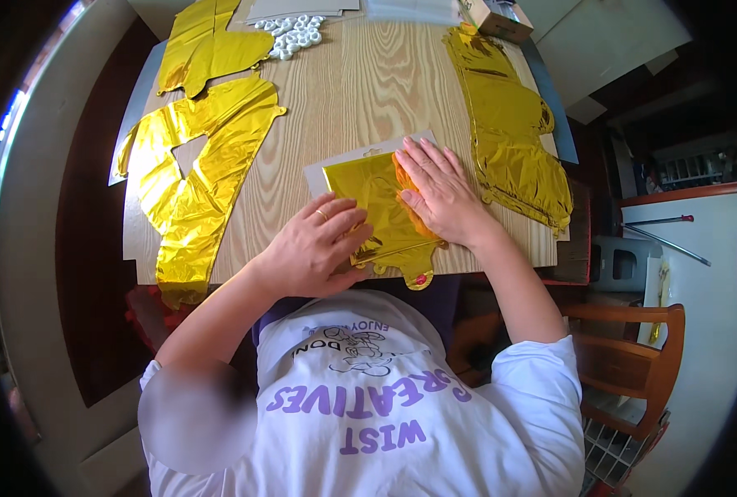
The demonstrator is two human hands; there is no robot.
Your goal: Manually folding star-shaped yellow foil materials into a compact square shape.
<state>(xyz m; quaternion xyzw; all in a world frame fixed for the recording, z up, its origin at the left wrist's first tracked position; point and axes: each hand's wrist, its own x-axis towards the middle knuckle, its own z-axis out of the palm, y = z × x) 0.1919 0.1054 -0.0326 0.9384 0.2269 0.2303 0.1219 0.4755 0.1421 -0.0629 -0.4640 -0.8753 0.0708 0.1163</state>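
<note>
A folded gold foil balloon lies over a light grey card at the table's near edge, its tabbed end hanging slightly past that edge. My left hand, a ring on one finger, is closed with bent fingers at the foil's lower left edge, the thumb below. Stretched flat, my right hand presses an orange cloth down on the foil's right side. The palm hides part of the cloth. A small reddish mark shows on the balloon's hanging tab.
Flat gold foil balloons lie on the wood-grain table at left, with another stack at right. Small white rings, grey cards, clear plastic sleeves and a cardboard box sit at the far side. A wooden chair stands at right.
</note>
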